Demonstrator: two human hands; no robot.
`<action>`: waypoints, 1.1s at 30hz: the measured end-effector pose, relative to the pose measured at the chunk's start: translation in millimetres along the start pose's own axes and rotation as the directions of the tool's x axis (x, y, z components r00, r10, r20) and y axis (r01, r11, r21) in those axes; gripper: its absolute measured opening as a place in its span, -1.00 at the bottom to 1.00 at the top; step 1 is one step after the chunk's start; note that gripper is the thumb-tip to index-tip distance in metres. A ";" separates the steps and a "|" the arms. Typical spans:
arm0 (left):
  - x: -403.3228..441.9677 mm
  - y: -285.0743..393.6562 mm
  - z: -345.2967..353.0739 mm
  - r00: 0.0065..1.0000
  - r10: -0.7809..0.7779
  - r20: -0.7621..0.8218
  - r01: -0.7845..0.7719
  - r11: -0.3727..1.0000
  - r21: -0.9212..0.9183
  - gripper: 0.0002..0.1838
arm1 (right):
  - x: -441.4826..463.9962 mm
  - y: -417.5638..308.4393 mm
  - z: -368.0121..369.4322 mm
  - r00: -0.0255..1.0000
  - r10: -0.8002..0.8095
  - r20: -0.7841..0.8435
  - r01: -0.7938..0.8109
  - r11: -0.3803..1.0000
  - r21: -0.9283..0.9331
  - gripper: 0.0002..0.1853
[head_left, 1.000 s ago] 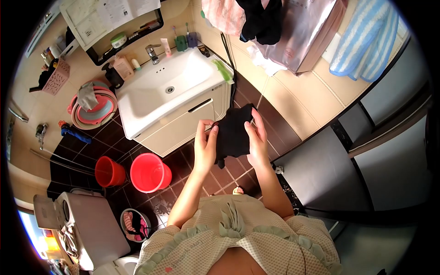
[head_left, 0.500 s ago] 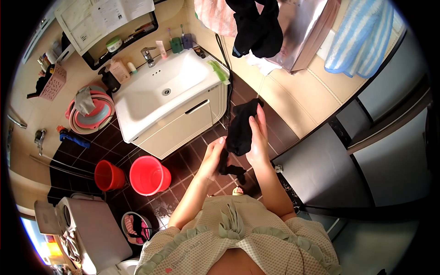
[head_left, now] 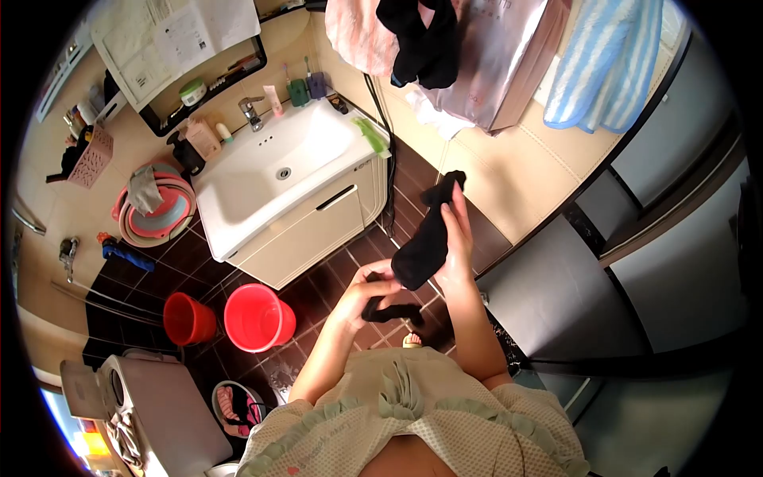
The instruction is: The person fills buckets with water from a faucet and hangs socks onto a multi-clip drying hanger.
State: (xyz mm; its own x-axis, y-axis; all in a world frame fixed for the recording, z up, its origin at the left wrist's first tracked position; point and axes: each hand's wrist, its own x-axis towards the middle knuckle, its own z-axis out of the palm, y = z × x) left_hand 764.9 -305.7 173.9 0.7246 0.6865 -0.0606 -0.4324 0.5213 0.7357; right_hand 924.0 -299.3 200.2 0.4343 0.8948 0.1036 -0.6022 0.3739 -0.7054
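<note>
Black cloth, which looks like a sock [head_left: 421,253], stretches between my two hands above the tiled floor. My left hand [head_left: 362,296] pinches its lower end, and a thinner black strip loops below the fingers. On the right, my right hand [head_left: 456,238] is closed round the upper part, with the cloth's top sticking out above the fingertips. Whether the loop and the larger piece are one item, I cannot tell. Other black socks [head_left: 421,44] hang at the top of the view, beside a pink cloth [head_left: 354,32].
A white sink [head_left: 262,179] stands ahead to the left. Two red buckets [head_left: 258,318] sit on the floor below it, near a basin of clothes [head_left: 237,407] and a washing machine [head_left: 163,409]. A striped towel [head_left: 608,67] hangs at upper right.
The black cloth has gone from spread flat to long and narrow, slanting between my hands. My left hand has moved down, and a black strip now loops below it.
</note>
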 end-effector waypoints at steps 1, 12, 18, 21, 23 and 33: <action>2.0 2.6 -3.5 0.997 -0.061 0.044 0.058 0.997 0.060 -0.59 | 2.6 -4.7 -3.0 0.992 0.042 0.117 -0.038 0.999 -0.032 -0.47; 50.9 62.7 32.1 0.980 0.094 0.176 -0.079 0.993 -0.091 -0.50 | -14.1 -72.7 -5.2 0.752 0.270 0.602 -0.125 0.954 -0.272 -0.44; 58.6 104.0 68.6 0.968 0.239 0.073 -0.246 0.864 0.439 -0.85 | 0.3 -83.8 -19.5 0.777 0.287 0.560 -0.033 0.907 -0.419 -0.49; 60.1 119.8 82.5 0.924 0.332 0.188 -0.378 0.729 0.570 -0.86 | 14.3 -103.8 -17.3 0.824 0.324 0.466 0.193 0.612 -0.767 -0.63; 60.8 129.5 92.1 0.911 0.282 0.301 -0.412 0.643 0.645 -0.87 | 25.5 -104.8 0.8 0.690 -0.047 0.722 0.688 0.352 -0.635 -0.64; 88.1 170.8 126.4 0.936 0.301 0.180 -0.313 0.488 0.815 -0.70 | 54.7 -137.1 60.2 0.782 -0.364 0.506 0.591 0.691 -0.416 -0.86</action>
State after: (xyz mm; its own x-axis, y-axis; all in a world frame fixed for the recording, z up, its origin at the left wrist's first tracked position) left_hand 822.8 -220.3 379.5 0.6446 0.7089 0.2862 -0.0005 -0.3739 0.9275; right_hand 990.0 -286.9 344.8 0.2199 0.6872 0.6924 0.1187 0.6857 -0.7182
